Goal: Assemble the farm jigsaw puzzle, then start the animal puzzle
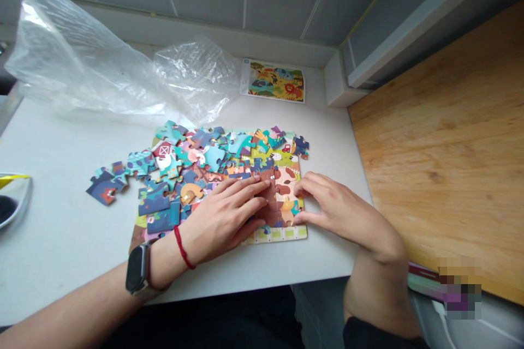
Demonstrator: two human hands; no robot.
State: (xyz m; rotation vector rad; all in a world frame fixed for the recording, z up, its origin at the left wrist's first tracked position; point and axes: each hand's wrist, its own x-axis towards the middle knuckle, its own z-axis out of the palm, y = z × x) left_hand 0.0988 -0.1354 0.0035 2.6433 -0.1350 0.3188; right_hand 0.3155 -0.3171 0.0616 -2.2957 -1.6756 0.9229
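A board (303, 233) with a picture lies on the white table, partly covered by colourful jigsaw pieces. My left hand (229, 207) rests flat across its middle, fingers stretched out over a brown section of joined pieces (269, 204). It hides the pieces beneath it. At the board's right edge is my right hand (323, 199), its fingers curved and its thumb apart from them. Those fingertips touch the edge pieces showing a cow pattern (286, 177) and an orange figure (289, 210). Loose jigsaw pieces (213, 155) lie heaped on the upper and left parts of the board.
Several loose pieces (107, 185) lie left of the board. Behind it are a crumpled clear plastic bag (196, 73) and a picture card (276, 82) with animals. A wooden surface (446, 152) borders the table on the right. A dish-like object (16, 202) sits at far left.
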